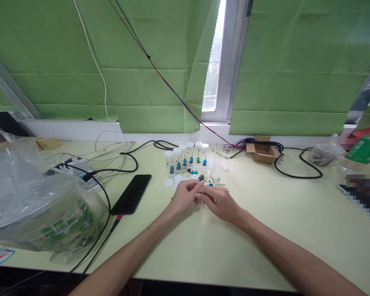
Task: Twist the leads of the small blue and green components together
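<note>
My left hand (186, 194) and my right hand (218, 200) meet over the table, fingertips pressed together. A small dark piece (201, 178) shows just past the left fingertips; whether it is held or lies behind them I cannot tell. What the fingers pinch is hidden. Beyond the hands stand several clear vials (178, 160) with white caps, each with a small blue or green part on a thin stem inside. Loose blue parts (195, 172), thin wires (223, 186) and white caps (169, 183) lie between the vials and my hands.
A black phone (131, 194) with a cable lies to the left, beside a large plastic bag (49, 205). Uncapped clear vials (227, 151) and an open cardboard box (263, 154) stand at the back. Black cable (306, 176) loops at right, near a bottle with a green label (362, 149).
</note>
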`<control>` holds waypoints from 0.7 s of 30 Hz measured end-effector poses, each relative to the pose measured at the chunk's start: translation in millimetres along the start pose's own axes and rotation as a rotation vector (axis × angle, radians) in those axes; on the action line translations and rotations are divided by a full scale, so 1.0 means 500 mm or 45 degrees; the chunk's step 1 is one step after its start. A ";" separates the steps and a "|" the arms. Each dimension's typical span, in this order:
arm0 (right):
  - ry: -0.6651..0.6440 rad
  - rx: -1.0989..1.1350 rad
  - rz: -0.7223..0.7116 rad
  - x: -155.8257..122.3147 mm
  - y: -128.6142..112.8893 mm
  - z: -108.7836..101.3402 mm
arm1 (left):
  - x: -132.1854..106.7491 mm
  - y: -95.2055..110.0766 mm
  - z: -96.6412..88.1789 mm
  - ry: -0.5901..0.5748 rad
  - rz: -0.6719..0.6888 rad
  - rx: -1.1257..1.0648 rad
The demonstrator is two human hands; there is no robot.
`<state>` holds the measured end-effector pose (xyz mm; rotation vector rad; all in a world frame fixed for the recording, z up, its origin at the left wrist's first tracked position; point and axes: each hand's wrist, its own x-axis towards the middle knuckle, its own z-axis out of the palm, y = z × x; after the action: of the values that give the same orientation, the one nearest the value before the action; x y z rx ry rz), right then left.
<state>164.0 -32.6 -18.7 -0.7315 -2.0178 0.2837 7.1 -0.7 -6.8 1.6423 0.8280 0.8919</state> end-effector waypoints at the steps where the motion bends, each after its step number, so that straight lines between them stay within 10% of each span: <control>1: -0.001 -0.003 -0.001 0.000 0.000 0.000 | 0.000 0.001 0.000 -0.001 0.001 -0.003; 21: 0.029 -0.010 -0.014 -0.001 0.004 -0.001 | -0.003 0.008 0.001 -0.002 -0.025 -0.053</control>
<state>165.3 -31.6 -19.9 -0.7258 -2.0018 0.2599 7.2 -3.3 -3.1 1.5963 0.8180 0.8887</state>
